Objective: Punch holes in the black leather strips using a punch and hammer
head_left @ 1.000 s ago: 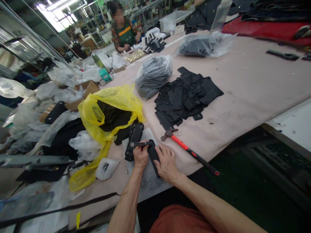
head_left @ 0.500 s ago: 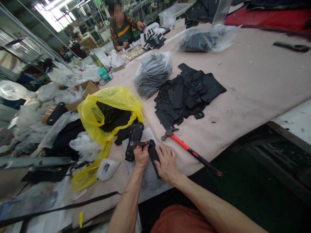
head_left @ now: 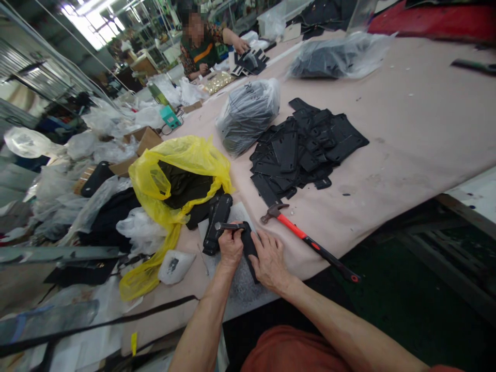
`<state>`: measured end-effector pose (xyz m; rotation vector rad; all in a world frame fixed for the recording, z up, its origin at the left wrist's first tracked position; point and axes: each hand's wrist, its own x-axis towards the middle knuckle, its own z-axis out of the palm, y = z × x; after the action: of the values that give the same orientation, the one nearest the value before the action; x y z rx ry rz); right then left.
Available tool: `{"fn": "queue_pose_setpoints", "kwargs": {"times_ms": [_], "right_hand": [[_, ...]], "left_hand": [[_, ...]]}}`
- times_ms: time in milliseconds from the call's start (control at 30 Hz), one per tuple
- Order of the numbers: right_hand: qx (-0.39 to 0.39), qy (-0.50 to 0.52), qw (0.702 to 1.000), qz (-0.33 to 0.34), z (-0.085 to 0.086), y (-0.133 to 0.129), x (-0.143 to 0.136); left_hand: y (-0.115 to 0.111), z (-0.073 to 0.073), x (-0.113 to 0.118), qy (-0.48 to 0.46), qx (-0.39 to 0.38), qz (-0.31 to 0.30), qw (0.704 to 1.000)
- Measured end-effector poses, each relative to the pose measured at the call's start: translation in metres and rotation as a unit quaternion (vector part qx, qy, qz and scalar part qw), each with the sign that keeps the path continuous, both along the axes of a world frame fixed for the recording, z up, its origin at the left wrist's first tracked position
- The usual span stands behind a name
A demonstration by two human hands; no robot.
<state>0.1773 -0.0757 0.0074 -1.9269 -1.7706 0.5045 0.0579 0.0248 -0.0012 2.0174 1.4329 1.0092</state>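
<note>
In my left hand (head_left: pixel 231 248) is a rod-like metal punch (head_left: pixel 229 226), pinched between thumb and fingers. Its far end meets the top end of a black flat piece (head_left: pixel 251 258). My right hand (head_left: pixel 271 261) lies on that piece with its fingers spread, along the right edge. Under both is a pale, speckled board (head_left: pixel 248 294). A stack of black pieces (head_left: pixel 216 225) sits just left of my left hand. To the right of my right hand rests a claw hammer (head_left: pixel 300 232) with a red and black handle.
Beyond the hammer lies a heap of black cut pieces (head_left: pixel 300 147). Filled clear bags (head_left: pixel 248 111) stand behind it. A yellow plastic bag (head_left: pixel 182 150) with dark material is at the left. Across the table sits a co-worker (head_left: pixel 205 51). The table's near edge runs beside the hammer handle.
The view has shifted slightly, so the table things appear a little further right. Both my hands keep their grip and place. The co-worker's hand has moved over the striped pieces.
</note>
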Motion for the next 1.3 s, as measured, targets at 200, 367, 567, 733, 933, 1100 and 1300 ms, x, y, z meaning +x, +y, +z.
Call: {"fn": "queue_pose_setpoints", "kwargs": {"times_ms": [200, 367, 567, 733, 933, 1100, 1300], "right_hand": [[-0.002, -0.003, 1.000, 0.004, -0.001, -0.001, -0.001], [0.017, 0.017, 1.000, 0.008, 0.012, 0.001, 0.020], [-0.015, -0.096, 0.991, -0.090, 0.020, 0.012, 0.095], [-0.134, -0.090, 0.987, -0.024, 0.009, 0.011, 0.126], [-0.317, 0.383, 0.859, -0.123, 0.017, -0.009, 0.107], [-0.338, 0.484, 0.792, -0.155, 0.062, -0.016, 0.102], [0.191, 0.265, 0.942, -0.079, 0.236, 0.027, 0.104]], "left_hand": [[0.003, 0.003, 0.003, 0.038, 0.002, -0.010, 0.999], [0.002, 0.002, 0.006, 0.061, 0.024, 0.003, 0.998], [0.002, 0.000, 0.007, 0.110, 0.024, 0.012, 0.994], [0.001, 0.000, 0.007, 0.105, 0.015, 0.015, 0.994], [-0.004, 0.008, 0.008, 0.130, -0.008, 0.024, 0.991], [-0.006, 0.009, 0.007, 0.126, -0.003, 0.026, 0.992], [-0.004, 0.007, 0.006, 0.133, -0.008, 0.023, 0.991]]}}
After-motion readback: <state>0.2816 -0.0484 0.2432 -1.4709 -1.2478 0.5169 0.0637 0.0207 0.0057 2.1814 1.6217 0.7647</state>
